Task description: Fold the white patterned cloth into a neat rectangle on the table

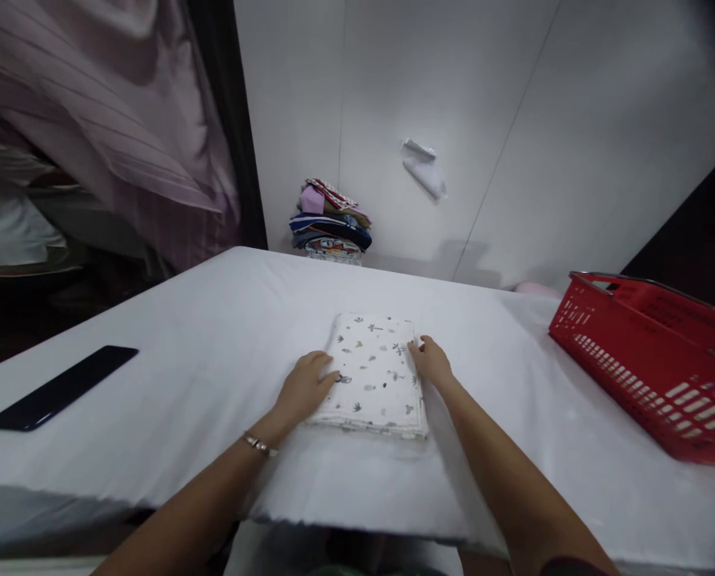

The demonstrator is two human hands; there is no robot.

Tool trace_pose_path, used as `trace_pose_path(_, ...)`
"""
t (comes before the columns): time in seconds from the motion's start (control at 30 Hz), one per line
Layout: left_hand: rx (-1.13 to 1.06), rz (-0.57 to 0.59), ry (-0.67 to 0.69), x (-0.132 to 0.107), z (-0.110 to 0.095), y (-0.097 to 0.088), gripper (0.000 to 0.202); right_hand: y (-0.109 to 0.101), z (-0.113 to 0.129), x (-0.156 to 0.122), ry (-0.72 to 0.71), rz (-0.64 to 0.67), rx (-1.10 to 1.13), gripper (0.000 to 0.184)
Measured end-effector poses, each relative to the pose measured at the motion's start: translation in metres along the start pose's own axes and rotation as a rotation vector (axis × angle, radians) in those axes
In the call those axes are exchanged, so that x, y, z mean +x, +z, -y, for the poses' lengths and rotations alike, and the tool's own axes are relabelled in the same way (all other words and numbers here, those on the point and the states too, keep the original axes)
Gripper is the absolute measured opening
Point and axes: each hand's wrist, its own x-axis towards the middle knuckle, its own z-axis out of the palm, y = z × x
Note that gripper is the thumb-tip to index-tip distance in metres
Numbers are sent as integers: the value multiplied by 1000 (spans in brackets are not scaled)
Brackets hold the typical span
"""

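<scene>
A folded white cloth point(373, 372) printed with small grey plants and animals lies flat in front of me, its layers showing along the near edge. My left hand point(309, 384) holds its left side, with thumb and fingertips at the border. On the opposite side, the curled fingers of my right hand point(430, 360) grip the right edge near the upper corner. The undersides of both hands' fingers are partly hidden. Under the cloth is a table point(213, 344) covered with a white sheet.
A red plastic basket point(651, 360) stands at the right. At the left lies a flat, dark, glossy strip point(61, 388). Beyond the far edge is a pile of folded clothes point(330, 220) against the white wall point(483, 96). Pinkish fabric point(129, 112) hangs at the upper left.
</scene>
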Motion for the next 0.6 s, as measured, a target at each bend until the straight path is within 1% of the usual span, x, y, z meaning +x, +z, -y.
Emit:
trace_pose_path(0.07,-18,17,-17,1,4,8,35,3,4,10,29,19,-29,52)
trace_pose_path(0.13,-40,16,-25,-1,7,13,36,8,7,16,40,30,-68,50)
trace_pose_path(0.23,-54,14,-40,-4,11,14,36,13,6,20,25,39,-101,39)
trace_pose_path(0.33,-59,16,-44,-5,12,12,36,14,3,23,10,54,-105,34)
trace_pose_path(0.43,-69,14,-35,-4,11,12,35,11,1,30,8,61,-102,36)
trace_pose_path(0.6,-72,7,-40,-4,12,14,34,7,7,51,37,33,-98,46)
